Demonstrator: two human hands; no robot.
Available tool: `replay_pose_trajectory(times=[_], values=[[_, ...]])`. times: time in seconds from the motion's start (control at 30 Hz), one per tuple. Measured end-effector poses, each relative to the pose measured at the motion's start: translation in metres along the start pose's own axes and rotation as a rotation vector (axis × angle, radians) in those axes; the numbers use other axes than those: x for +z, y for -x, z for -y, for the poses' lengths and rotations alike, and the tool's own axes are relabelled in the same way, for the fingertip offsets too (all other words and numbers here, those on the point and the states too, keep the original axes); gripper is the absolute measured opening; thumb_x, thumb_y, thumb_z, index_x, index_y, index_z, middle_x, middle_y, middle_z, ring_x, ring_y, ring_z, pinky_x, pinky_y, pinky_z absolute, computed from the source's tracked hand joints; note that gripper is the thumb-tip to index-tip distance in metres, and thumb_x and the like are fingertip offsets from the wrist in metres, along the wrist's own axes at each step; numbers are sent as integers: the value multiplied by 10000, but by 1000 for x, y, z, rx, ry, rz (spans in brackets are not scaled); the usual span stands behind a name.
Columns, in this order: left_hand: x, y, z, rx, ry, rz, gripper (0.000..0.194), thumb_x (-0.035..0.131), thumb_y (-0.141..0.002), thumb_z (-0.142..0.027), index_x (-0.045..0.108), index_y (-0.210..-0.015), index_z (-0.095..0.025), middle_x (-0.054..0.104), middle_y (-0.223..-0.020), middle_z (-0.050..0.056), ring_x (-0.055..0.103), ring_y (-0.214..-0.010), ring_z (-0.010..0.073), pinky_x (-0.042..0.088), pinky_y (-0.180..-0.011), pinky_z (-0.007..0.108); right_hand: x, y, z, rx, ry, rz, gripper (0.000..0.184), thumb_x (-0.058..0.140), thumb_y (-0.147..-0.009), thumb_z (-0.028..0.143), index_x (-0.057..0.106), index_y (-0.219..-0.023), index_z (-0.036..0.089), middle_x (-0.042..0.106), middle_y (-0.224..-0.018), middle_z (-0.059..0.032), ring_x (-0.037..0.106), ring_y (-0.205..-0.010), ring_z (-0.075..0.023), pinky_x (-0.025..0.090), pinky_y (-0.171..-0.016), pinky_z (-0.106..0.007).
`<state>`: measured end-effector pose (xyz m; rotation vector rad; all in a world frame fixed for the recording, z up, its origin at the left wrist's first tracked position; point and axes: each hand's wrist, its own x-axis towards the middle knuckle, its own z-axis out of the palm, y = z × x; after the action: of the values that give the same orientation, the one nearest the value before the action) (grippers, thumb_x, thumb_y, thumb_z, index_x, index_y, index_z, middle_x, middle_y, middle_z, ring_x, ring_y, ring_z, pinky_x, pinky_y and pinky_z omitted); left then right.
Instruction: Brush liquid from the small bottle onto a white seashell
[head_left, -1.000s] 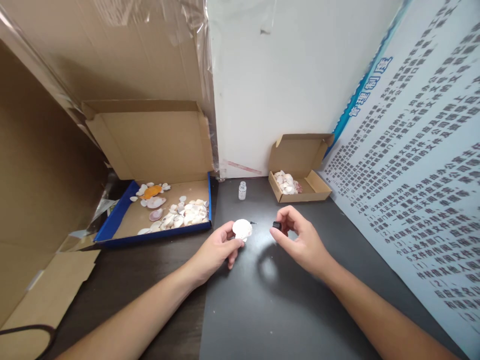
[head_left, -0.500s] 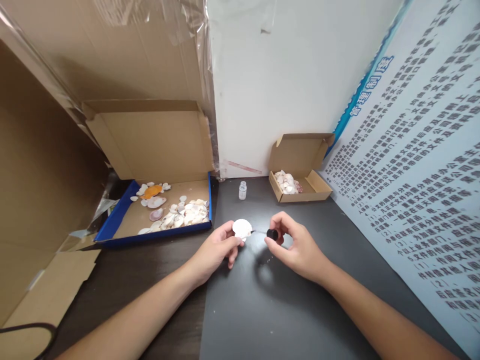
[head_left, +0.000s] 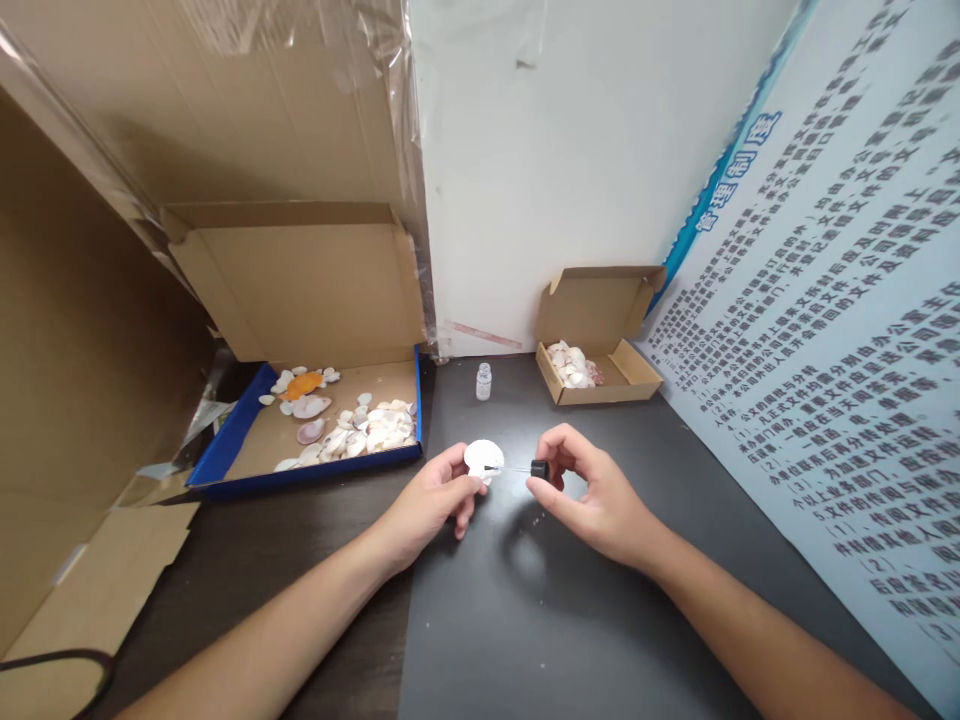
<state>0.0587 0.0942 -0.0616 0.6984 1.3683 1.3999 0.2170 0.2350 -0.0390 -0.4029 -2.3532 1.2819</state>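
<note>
- Surface (head_left: pixel 480 620), dark: bears all items below.
- Box (head_left: pixel 229 437), blue-walled, lid raised, at left: holds loose pale shells (head_left: pixel 375 430) along its near right part and a cluster around an orange shell (head_left: pixel 304 386) toward the back left.
- Carton (head_left: pixel 607 396), small, brown, lid raised, back right: white shells (head_left: pixel 571 366) heaped at its left end.
- Hands, one pair, set apart from each other. Left hand (head_left: pixel 431 500): thumb and fingers clamped on the white shell. Right hand (head_left: pixel 592 485): fingertips pinching the black cap.
- White shell (head_left: pixel 484 456), one, fan-shaped: held above the surface, between the box and the right hand.
- Vial (head_left: pixel 484 383), clear, labelled, upright: beyond the shell, with no black cap on its neck.
- Black cap (head_left: pixel 539 469), with thin pale stem (head_left: pixel 515 469) pointing left toward the shell.
- Dark tip (head_left: pixel 490 468), at the stem's end: overlaps the shell's lower part; contact cannot be told. Step in hand, by judgement: coating the shell from this tip. The move seems to call for a steady left grip and a light, controlled stroke from the right.
</note>
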Motion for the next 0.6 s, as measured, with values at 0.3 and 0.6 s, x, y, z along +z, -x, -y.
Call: replay_pose_trajectory(times=[0.3,0.6], values=[[0,-1,0,16,-60,8,164,591,-780,-305,497,-839,-183,481,-642,-74,381,-395,34,375,-400,183,0,0,-1,20,17,-1,149,586,-861,279,454,-905,226,499,-706,35,498,-627,-132,426,-628,-274],[0,-1,1,29,-87,15,217,612,-786,-336,500,-880,-176,521,-740,-56,384,-399,17,373,-394,182,0,1,0,25,15,28,142,590,-865,268,463,-909,223,489,-690,41,482,-631,-132,415,-634,-277]])
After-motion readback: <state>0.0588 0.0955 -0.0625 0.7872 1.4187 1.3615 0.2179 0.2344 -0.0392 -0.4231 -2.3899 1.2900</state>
